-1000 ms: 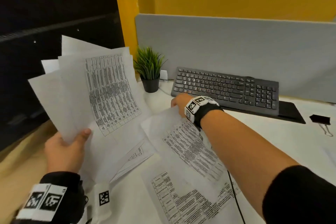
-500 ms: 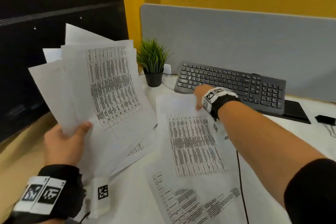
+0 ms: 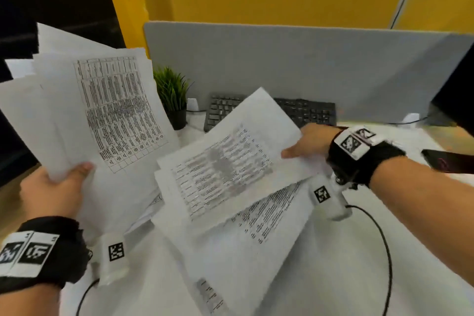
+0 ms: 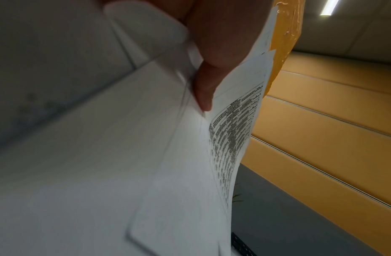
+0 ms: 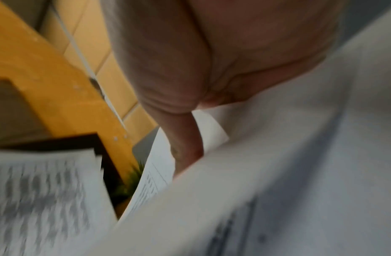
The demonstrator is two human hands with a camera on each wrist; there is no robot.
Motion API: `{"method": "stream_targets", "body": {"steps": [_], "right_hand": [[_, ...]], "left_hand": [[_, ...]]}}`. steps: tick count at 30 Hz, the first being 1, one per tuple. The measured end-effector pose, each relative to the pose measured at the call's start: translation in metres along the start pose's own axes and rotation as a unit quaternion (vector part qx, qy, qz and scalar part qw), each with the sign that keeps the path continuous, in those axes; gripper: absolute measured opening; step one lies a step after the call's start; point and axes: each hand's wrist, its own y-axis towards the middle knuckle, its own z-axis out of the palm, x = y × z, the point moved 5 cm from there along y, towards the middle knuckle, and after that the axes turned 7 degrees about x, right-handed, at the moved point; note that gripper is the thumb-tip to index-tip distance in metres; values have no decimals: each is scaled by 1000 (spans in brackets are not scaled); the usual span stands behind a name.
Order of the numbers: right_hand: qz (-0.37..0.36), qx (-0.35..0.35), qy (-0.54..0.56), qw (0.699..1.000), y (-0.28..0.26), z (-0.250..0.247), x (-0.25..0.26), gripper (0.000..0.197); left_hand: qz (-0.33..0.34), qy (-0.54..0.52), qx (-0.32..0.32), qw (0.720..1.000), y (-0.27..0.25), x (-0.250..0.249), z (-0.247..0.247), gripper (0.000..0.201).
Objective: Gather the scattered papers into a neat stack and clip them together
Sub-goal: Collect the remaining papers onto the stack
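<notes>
Risk: my left hand pinches a fanned sheaf of white printed papers upright, my right hand grips two loose printed sheets above the white worktop; misaligned edges may slip or crease on merging.

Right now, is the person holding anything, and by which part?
Yes. The left hand grips a fanned bundle of papers by its bottom edge; the right hand pinches more sheets at their right edge.

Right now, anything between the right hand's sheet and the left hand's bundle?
Nothing visible. The right hand holds its sheet lifted over the desk papers; the gap to the left hand and its bundle is open air.
</notes>
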Motion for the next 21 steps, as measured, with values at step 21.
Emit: {"method": "stream_targets", "body": {"steps": [21], "right_hand": [[-7, -6, -46, 999, 14, 55, -17, 59]], "left_hand": [[126, 106, 26, 986, -73, -93, 33, 38]]}}
